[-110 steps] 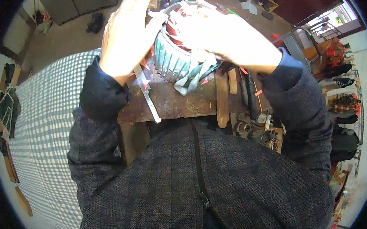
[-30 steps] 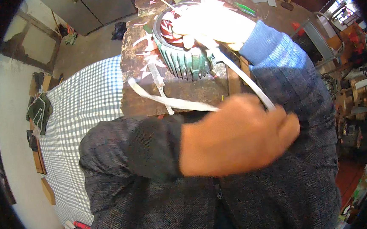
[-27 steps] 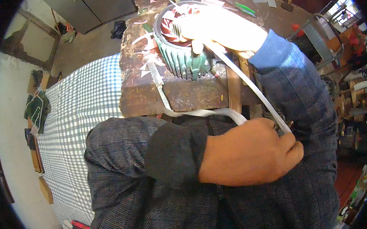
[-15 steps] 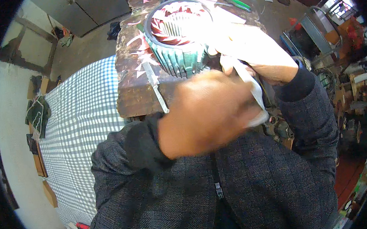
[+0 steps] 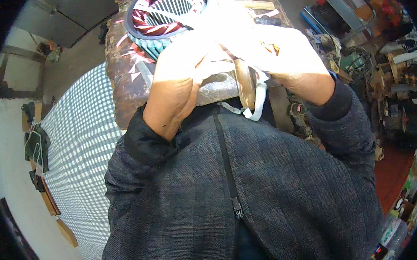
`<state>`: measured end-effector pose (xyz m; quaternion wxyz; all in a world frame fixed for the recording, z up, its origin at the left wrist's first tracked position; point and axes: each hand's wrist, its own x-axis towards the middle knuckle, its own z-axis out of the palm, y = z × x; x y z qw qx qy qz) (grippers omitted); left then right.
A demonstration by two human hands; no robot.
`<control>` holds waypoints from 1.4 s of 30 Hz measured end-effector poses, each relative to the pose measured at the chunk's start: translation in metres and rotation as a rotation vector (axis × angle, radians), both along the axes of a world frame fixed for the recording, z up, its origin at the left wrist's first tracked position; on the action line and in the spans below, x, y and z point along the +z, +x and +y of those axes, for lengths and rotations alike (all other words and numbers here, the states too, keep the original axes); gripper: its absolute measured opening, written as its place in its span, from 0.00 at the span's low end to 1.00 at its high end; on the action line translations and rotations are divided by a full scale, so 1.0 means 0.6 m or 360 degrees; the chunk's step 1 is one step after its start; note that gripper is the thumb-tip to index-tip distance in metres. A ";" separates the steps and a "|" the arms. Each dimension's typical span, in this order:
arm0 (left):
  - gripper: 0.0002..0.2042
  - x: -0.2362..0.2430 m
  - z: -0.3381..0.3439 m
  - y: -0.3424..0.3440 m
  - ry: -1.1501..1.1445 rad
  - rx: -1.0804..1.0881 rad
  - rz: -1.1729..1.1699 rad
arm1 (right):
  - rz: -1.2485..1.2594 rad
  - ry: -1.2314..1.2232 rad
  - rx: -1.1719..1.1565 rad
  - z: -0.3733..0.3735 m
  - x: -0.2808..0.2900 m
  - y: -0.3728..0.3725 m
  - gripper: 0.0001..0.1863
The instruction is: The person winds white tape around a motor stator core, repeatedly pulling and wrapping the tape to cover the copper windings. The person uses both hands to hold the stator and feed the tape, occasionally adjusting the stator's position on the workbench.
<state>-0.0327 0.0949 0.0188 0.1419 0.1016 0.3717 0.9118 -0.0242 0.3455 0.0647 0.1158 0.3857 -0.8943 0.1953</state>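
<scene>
A motor stator point(image 5: 140, 42) with a green finned housing and red-and-white wrapped windings stands on the worn wooden table point(image 5: 121, 95). Just in front and to its right, my left hand point(image 5: 182, 64) is closed, fingers pressed together toward a narrow strip. My right hand point(image 5: 288, 57) is closed on white tape point(image 5: 260, 97), whose loose end curls down past the table's front edge. Strong glare washes out both hands' fingertips and the strip between them. A worn wooden handle point(image 5: 245, 84) shows below, between the hands.
Pink and white paper scraps point(image 5: 133, 53) lie left of the stator, by a partly covered blade point(image 5: 144, 72). A dark tool point(image 5: 267, 21) lies at the far right of the table. A checkered cloth point(image 5: 78, 134) spreads at left; cluttered parts point(image 5: 399, 92) fill the right.
My left hand, blurred before, has moved up and left, near the stator. The white tape now hangs lower between my hands. The view has shifted, and the stator appears farther up and left.
</scene>
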 end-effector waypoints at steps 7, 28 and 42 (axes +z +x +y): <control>0.18 -0.004 0.019 0.013 -0.0090 -0.0036 -0.0010 | 0.0329 0.0038 0.0155 -0.004 -0.006 0.009 0.19; 0.07 0.104 0.026 0.081 -0.2123 0.1112 0.2164 | -0.0580 -0.0522 0.0862 -0.078 0.021 -0.170 0.22; 0.10 0.117 0.044 0.088 -0.1694 0.1455 0.2651 | -0.0733 -0.0335 0.0235 -0.064 0.140 -0.018 0.24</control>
